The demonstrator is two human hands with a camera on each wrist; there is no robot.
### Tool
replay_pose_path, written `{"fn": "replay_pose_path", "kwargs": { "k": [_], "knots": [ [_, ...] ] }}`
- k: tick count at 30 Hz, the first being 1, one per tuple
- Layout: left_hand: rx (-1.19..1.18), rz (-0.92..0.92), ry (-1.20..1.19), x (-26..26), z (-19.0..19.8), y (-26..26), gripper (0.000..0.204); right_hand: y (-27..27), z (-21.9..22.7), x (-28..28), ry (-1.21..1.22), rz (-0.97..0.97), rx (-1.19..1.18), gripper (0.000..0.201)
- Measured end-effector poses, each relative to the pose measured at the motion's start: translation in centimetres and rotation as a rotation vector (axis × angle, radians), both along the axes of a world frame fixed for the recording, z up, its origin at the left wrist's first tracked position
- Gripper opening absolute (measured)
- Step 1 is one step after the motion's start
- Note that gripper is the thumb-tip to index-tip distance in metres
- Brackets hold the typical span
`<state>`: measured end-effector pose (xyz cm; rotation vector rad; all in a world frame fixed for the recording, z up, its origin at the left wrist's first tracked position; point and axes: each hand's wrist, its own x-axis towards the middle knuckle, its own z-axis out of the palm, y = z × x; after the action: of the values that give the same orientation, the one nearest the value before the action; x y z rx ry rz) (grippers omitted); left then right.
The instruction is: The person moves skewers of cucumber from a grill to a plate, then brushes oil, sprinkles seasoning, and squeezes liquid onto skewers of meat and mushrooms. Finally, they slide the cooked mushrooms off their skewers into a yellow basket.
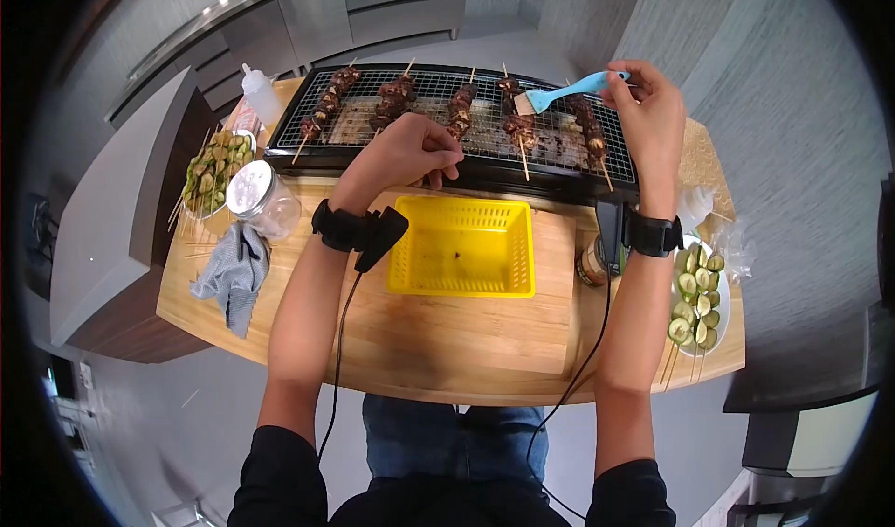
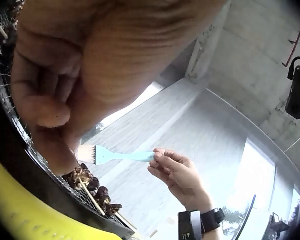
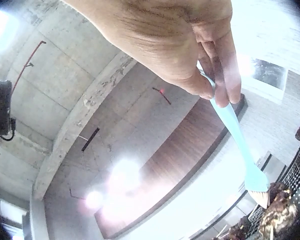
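Note:
In the head view, my right hand [image 1: 648, 107] pinches the handle of a light blue basting brush [image 1: 578, 87] between thumb and fingers. The brush's pale bristles point down at the meat skewer [image 1: 516, 121] fourth from the left on the grill [image 1: 308, 140]; the right wrist view shows the bristles [image 3: 260, 198] right at the meat. My left hand [image 1: 410, 154] has curled fingers at the grill's front edge, over the near end of the middle meat skewer [image 1: 460, 107]. That stick end is hidden, and I cannot tell whether the fingers hold it.
A yellow basket [image 1: 531, 275] stands before the grill on a wooden board [image 1: 447, 340]. Left are a plate of vegetable skewers [image 1: 216, 173], a lidded jar [image 1: 270, 201], a grey cloth [image 1: 235, 270] and a squeeze bottle [image 1: 261, 93]. Zucchini skewers [image 1: 697, 294] and a jar [image 1: 591, 262] stand right.

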<state>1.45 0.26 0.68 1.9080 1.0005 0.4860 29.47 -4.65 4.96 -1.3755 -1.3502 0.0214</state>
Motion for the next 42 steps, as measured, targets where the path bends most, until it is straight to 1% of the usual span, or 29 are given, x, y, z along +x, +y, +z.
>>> {"fn": "replay_pose_path", "kwargs": {
  "k": [4, 6, 9, 14, 16, 18, 22, 25, 27, 30, 32, 36, 39, 40, 42],
  "knots": [
    [-0.024, -0.003, -0.013, -0.1, -0.7, 0.4, 0.014, 0.1, -0.1, 0.0, 0.001, 0.015, 0.010, 0.015],
    [0.012, -0.032, -0.001, -0.1, -0.9, 0.5, 0.014, 0.0, -0.1, -0.1, -0.003, 0.015, 0.008, 0.015],
    [0.015, 0.001, 0.046, -0.3, -0.9, 0.6, 0.015, 0.0, -0.1, 0.0, -0.021, 0.020, 0.008, 0.015],
    [0.020, 0.010, 0.005, -0.4, -0.6, 0.3, 0.017, 0.0, -0.1, -0.3, -0.015, 0.006, 0.010, 0.016],
    [0.019, 0.020, -0.009, -0.5, -0.7, 0.4, 0.018, 0.0, -0.1, -0.9, -0.005, 0.030, 0.038, 0.016],
    [0.098, 0.028, 0.009, -0.6, -1.1, 0.8, 0.019, 0.2, -0.4, -1.7, 0.006, 0.053, 0.068, 0.016],
    [0.103, 0.030, 0.011, -0.8, -0.9, 0.7, 0.019, 0.5, -0.8, -3.1, -0.073, 0.080, 0.065, 0.015],
    [0.106, 0.079, 0.053, -0.9, -0.5, 0.5, 0.020, 0.3, -0.7, -3.4, -0.086, 0.088, 0.060, 0.015],
    [0.091, 0.158, 0.030, -1.0, -0.2, 0.3, 0.017, 0.3, -0.7, -3.3, -0.082, 0.089, 0.061, 0.015],
    [0.071, 0.193, 0.045, -1.2, -0.5, 0.6, 0.019, 0.4, -0.6, -3.2, -0.061, 0.086, 0.070, 0.015],
    [0.035, 0.198, 0.055, -1.2, -0.6, 0.7, 0.018, 0.3, -0.6, -3.2, -0.089, 0.056, 0.059, 0.015],
    [-0.062, 0.199, 0.101, -1.3, -0.2, 0.8, 0.021, 0.2, -0.4, -3.3, -0.094, 0.055, 0.062, 0.015],
    [-0.090, 0.174, 0.146, -1.4, 0.0, 0.8, 0.023, 0.2, -0.4, -3.4, -0.081, 0.060, 0.069, 0.015],
    [-0.090, 0.174, 0.147, -1.4, -0.1, 0.8, 0.023, 0.1, -0.3, -3.3, -0.093, 0.052, 0.067, 0.015],
    [-0.114, 0.136, 0.062, -1.2, -0.6, 1.1, 0.024, 0.1, -0.3, -3.2, -0.105, 0.044, 0.063, 0.015]
  ]
}}
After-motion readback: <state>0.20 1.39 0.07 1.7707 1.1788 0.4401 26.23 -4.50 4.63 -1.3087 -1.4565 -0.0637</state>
